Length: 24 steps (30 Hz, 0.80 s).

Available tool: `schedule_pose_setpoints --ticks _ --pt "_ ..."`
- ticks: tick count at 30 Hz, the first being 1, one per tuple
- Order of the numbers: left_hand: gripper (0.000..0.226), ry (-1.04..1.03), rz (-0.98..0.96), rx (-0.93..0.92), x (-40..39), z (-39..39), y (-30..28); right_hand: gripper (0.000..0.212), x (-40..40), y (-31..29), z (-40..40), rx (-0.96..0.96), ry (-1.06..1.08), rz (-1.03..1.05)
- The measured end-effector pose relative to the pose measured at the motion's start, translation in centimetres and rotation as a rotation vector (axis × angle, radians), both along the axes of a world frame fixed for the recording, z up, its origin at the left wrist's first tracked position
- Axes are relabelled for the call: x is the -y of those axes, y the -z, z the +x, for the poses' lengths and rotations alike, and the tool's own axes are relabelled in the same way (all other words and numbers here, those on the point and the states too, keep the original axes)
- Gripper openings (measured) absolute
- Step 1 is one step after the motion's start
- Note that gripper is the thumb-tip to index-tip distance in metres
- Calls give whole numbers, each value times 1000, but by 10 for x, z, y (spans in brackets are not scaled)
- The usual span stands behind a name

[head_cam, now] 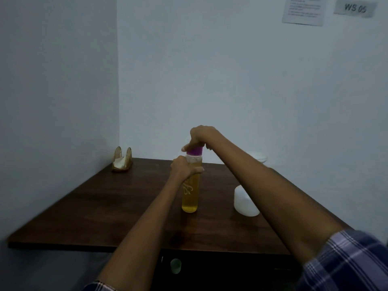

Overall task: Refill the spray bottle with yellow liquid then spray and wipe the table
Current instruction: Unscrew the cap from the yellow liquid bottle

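the plaid sleeve (346,261) of the right arm sits nearest, at the lower right, with a scrap of the other cuff at the bottom edge. both bare forearms reach forward over the dark wooden bench (84,217), which fills the corner between two pale walls. a sheet of paper (303,10) and a sign reading "ws 05" (355,7) are stuck high on the right wall. a white tub (244,201) stands on the bench just right of the bottle, partly behind the right forearm. the bottle (190,194) stands upright mid-bench, clear and mostly full of yellow liquid. the left hand (184,168) wraps its fingers round the upper body of the bottle. the right hand (202,136) comes from above, fingers curled on the purple cap (195,151). a gold napkin holder (122,159) with white napkins sits at the back left corner. a white bowl (259,158) peeks out behind the right arm.
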<state>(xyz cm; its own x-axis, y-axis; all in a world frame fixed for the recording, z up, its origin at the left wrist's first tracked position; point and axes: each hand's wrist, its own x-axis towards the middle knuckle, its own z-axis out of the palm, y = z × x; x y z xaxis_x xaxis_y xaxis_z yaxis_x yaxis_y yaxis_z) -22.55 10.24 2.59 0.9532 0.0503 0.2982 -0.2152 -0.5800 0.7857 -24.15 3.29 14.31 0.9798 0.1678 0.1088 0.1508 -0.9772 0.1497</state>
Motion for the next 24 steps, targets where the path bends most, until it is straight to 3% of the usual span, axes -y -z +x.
schedule_pose_setpoints --ticks 4,9,12,14,17,20,24 --pt "59 3 0 12 -1 0 1 43 3 -9 0 -182 -70 139" --pt "59 20 -7 6 0 -1 -1 60 6 -3 0 2 -3 91" --pt "60 16 -18 9 0 -2 0 42 5 -3 5 -117 -64 147" --pt "58 20 -21 14 0 -3 0 41 4 -10 3 -166 -129 188" --pt "56 31 -22 19 0 -3 0 56 2 -6 5 -62 -89 154" --pt "55 28 1 24 0 -3 0 64 4 5 11 105 46 -21" --pt "57 11 4 22 0 -2 1 46 3 -5 9 -84 -30 89"
